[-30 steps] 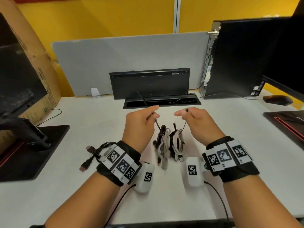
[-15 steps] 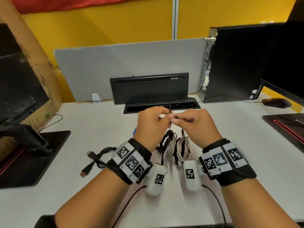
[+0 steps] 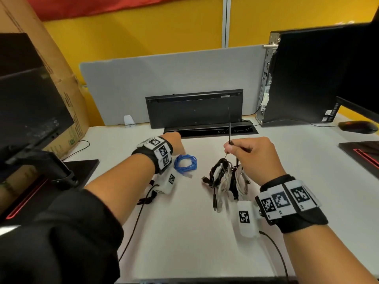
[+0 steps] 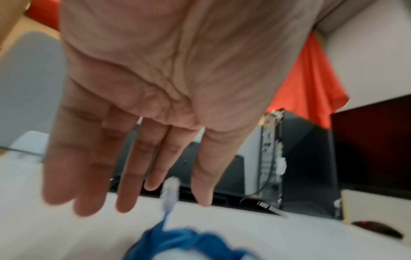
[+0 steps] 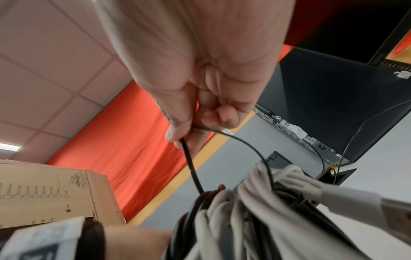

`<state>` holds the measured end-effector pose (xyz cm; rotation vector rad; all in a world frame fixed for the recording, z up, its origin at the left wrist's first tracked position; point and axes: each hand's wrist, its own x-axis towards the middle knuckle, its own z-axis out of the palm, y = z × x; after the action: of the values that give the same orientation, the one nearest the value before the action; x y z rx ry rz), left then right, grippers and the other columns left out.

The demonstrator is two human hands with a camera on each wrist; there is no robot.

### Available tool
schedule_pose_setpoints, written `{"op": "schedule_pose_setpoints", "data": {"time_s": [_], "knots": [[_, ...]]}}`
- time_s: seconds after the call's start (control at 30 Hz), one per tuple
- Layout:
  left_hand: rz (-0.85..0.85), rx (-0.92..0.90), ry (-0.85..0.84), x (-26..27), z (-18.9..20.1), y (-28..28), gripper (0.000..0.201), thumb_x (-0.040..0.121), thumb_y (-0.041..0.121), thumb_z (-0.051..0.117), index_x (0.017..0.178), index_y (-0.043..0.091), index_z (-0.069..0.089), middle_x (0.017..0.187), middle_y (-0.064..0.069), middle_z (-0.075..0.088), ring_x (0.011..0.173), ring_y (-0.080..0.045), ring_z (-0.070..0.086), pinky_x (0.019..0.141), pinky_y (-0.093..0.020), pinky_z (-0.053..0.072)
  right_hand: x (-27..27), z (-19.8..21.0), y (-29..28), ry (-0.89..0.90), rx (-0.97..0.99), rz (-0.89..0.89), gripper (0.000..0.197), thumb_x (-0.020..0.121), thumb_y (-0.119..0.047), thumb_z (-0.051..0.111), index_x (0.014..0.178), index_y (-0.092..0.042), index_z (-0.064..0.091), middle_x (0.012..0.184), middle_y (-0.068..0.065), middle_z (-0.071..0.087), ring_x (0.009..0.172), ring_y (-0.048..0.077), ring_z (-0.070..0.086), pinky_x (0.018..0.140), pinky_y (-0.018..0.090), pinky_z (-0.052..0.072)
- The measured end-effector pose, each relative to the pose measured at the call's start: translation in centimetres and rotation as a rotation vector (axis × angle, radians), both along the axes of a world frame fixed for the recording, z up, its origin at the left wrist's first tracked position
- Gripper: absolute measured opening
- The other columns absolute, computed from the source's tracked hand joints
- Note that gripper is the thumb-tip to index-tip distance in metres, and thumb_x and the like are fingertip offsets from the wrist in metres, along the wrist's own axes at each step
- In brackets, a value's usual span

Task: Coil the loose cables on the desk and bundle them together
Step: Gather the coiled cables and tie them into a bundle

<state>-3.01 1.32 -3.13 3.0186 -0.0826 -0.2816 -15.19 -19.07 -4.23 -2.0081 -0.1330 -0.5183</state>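
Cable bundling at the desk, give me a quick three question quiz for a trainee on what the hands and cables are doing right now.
1. True or false: the left hand grips the blue cable coil.
2. Multiple choice. What does the right hand pinch? A) a thin black tie B) a mouse C) a white plug
3. Fill in: the black and white cable bundle lies to the ___ of the blue coil in the head view.

Key: 1 false, its fingers are straight above the coil. 2 A. 3 right.

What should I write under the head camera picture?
Right hand pinches a thin black tie above bundled cables; left hand nears blue coil.
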Motion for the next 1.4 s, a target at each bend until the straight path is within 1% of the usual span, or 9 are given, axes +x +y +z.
{"op": "schedule_pose_setpoints", "data": {"time_s": [0.27,0.53,0.63,0.77,0.87,1.03,1.1,1.2,1.4], "knots": [[0.097,-0.127,0.168,1.1,-3.2,0.8,0.028,0.083,0.014,0.071,0.104,-0.003,0.065,0.099,-0.016,0.071,0.095,-0.030,0.070,0.084,-0.037,0.057,-0.2,0.1,0.2,0.037,-0.006,0.033,0.010,0.087,-0.021,0.068,0.085,-0.024,0.078,0.078,-0.020,0.070,0.078,-0.013,0.063,0.066,0.003,0.044],[0.103,-0.631,-0.147,0.6,0.4,-0.2,0.014,0.083,0.015,0.072,0.090,0.002,0.072,0.086,-0.010,0.073,0.085,-0.026,0.071,0.082,-0.040,0.058,-0.2,0.6,0.2,0.040,-0.154,0.063,0.020,0.090,-0.025,0.065,0.073,-0.032,0.071,0.066,-0.015,0.067,0.067,-0.006,0.060,0.057,0.006,0.040],[0.074,-0.857,-0.359,-1.6,2.0,-0.8,0.006,0.085,0.015,0.072,0.089,0.017,0.069,0.081,-0.001,0.071,0.080,-0.014,0.071,0.071,-0.030,0.059,-0.2,0.9,0.2,0.066,-0.213,0.070,0.037,0.090,-0.024,0.064,0.054,-0.032,0.060,0.051,-0.013,0.058,0.052,-0.005,0.052,0.050,0.009,0.037],[-0.091,-1.112,-0.511,-5.1,3.2,-1.4,0.012,0.087,0.015,0.069,0.093,0.023,0.063,0.085,0.002,0.072,0.078,-0.008,0.070,0.070,-0.024,0.057,0.1,1.2,0.1,0.145,-0.312,0.064,0.028,0.092,-0.024,0.062,0.063,-0.024,0.065,0.058,-0.014,0.059,0.058,-0.001,0.052,0.052,0.008,0.034],[-0.235,-1.104,-0.480,-7.3,3.0,-1.7,0.016,0.086,0.009,0.070,0.093,0.023,0.064,0.087,0.002,0.072,0.081,-0.011,0.070,0.076,-0.028,0.057,0.2,1.5,0.3,0.169,-0.391,0.078,0.018,0.093,-0.024,0.061,0.084,-0.020,0.076,0.074,-0.008,0.065,0.066,-0.002,0.052,0.056,0.009,0.032],[-0.383,-1.037,-0.319,-9.6,0.9,-2.3,0.018,0.081,0.001,0.072,0.092,0.016,0.069,0.085,0.003,0.072,0.080,-0.013,0.069,0.080,-0.035,0.058,-0.1,2.5,1.0,0.129,-0.587,0.069,0.029,0.096,-0.025,0.054,0.067,-0.024,0.059,0.063,-0.005,0.053,0.059,0.009,0.044,0.054,0.017,0.030],[-0.394,-1.028,-0.283,-10.1,0.1,-2.6,0.019,0.079,0.001,0.073,0.091,0.016,0.071,0.085,0.003,0.073,0.080,-0.014,0.069,0.081,-0.034,0.058,0.0,2.8,1.2,0.117,-0.677,0.085,0.021,0.095,-0.021,0.053,0.083,-0.018,0.070,0.078,0.003,0.064,0.070,0.015,0.051,0.060,0.021,0.028],[-0.354,-1.070,-0.264,-10.6,-0.5,-2.8,0.019,0.082,-0.004,0.067,0.091,0.012,0.072,0.086,-0.003,0.074,0.080,-0.015,0.070,0.079,-0.028,0.058,0.2,3.1,1.6,0.145,-0.793,0.095,0.022,0.095,-0.017,0.050,0.104,-0.013,0.069,0.101,0.005,0.068,0.085,0.018,0.059,0.061,0.020,0.033],[-0.025,-1.262,-0.208,-10.4,0.0,-3.7,0.015,0.097,0.013,0.052,0.100,0.008,0.066,0.080,-0.010,0.071,0.065,-0.012,0.071,0.055,-0.019,0.055,0.6,3.1,2.6,0.216,-0.797,0.092,0.012,0.094,-0.011,0.051,0.096,-0.016,0.062,0.096,0.007,0.060,0.080,0.015,0.048,0.070,0.021,0.037]]}}
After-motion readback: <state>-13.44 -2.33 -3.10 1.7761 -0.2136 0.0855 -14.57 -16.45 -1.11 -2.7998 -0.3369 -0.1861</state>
